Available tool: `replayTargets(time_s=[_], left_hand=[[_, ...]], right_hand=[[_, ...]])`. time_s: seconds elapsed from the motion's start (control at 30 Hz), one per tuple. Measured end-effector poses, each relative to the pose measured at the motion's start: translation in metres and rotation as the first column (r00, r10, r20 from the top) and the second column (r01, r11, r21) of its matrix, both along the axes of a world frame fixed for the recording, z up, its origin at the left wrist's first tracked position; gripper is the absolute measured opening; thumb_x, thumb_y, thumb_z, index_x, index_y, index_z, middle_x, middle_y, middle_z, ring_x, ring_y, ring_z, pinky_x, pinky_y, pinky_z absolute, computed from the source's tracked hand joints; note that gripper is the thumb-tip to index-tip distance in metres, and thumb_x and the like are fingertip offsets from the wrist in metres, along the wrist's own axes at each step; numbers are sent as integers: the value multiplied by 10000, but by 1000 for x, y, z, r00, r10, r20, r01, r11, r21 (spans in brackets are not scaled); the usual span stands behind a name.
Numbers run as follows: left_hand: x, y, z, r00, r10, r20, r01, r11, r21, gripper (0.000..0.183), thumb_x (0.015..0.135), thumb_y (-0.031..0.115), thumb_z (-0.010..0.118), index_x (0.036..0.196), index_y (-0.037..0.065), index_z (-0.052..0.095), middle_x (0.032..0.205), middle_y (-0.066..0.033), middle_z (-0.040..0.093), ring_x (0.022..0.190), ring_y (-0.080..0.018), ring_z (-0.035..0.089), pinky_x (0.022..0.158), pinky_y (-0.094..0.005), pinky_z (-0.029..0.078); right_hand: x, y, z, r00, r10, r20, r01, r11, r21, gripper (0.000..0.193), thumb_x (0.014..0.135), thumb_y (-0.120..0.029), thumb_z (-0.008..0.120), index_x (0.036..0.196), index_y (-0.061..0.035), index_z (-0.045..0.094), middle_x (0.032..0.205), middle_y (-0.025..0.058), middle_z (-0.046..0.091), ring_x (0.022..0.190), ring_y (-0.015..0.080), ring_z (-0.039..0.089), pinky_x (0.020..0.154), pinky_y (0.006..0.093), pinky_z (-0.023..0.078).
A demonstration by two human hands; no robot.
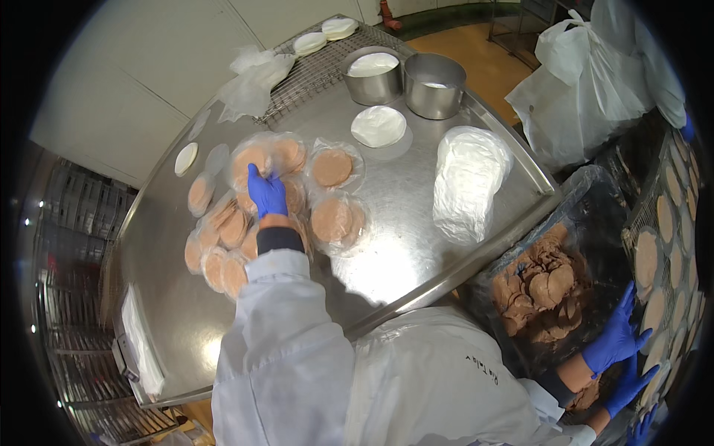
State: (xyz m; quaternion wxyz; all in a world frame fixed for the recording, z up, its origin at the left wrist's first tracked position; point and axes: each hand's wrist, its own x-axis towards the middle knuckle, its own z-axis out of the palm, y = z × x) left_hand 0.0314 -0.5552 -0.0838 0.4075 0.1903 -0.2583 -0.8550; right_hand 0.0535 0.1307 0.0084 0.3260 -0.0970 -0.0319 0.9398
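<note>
At the far left, a dark wire rack is standing beside the steel table. On the table, flat round patties are lying in a loose, overlapping cluster with clear film among them, straggling from near the left edge up toward the middle. Over the far part of it the left hand is resting, blue-gloved, its fingertips meeting a film-covered patty; whether they are pinching it, I cannot tell. That patty is lying straight ahead of the left forearm, and being round, it is showing no long axis. The left hand is by far the nearer. Just to its right, two smaller groups are sitting apart: one upper, one lower. Farther right, a crumpled white paper pile is lying near the edge. Past the table, a lined tub is holding brown paste. Beside it the right hand is hanging well apart from the left, fingers spread, seemingly gripping nothing, close to a mesh tray of patties. Another person's gloved hand is showing just below.
</note>
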Motion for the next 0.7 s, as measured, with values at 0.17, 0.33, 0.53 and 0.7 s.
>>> replayTargets(time_s=[0.17, 0.33, 0.53, 0.7], left_hand=[[-80, 160, 0, 922, -216, 321, 353, 809, -470, 229, 892, 203, 456, 1029, 28, 506, 965, -78, 524, 872, -188, 524, 761, -293, 447], [-74, 465, 62, 156, -920, 359, 906, -12, -424, 348, 871, 266, 518, 1131, 44, 456, 1061, -50, 523, 971, -144, 497, 841, -299, 426], [-21, 572, 55, -252, -959, 129, 892, -282, -353, 294, 879, 192, 483, 1094, -7, 501, 963, -85, 578, 881, -160, 564, 764, -280, 468], [-53, 544, 7, -110, -984, 141, 981, -85, 174, 404, 830, 108, 537, 1210, 67, 404, 1141, -105, 502, 1059, -261, 504, 884, -378, 451]], right_hand=[[10, 35, -16, 993, 114, 28, -115, 993, 14, 708, 782, -102, 491, 1356, 6, 92, 1412, 168, 120, 1302, 339, 124, 1053, 517, 141], [40, 24, -23, 998, 50, -45, -43, 990, 136, 662, 763, -127, 511, 1320, 50, 201, 1375, 195, 222, 1276, 316, 207, 1059, 462, 157], [48, -34, -7, 891, -251, 378, 81, 907, 413, 439, 820, -241, 528, 1202, -67, 402, 1147, 124, 467, 1050, 274, 457, 920, 446, 358], [50, -5, 33, 910, -339, 240, 181, 844, 505, 388, 856, -196, 470, 1198, -38, 377, 1105, 133, 497, 1030, 295, 505, 853, 448, 437]])
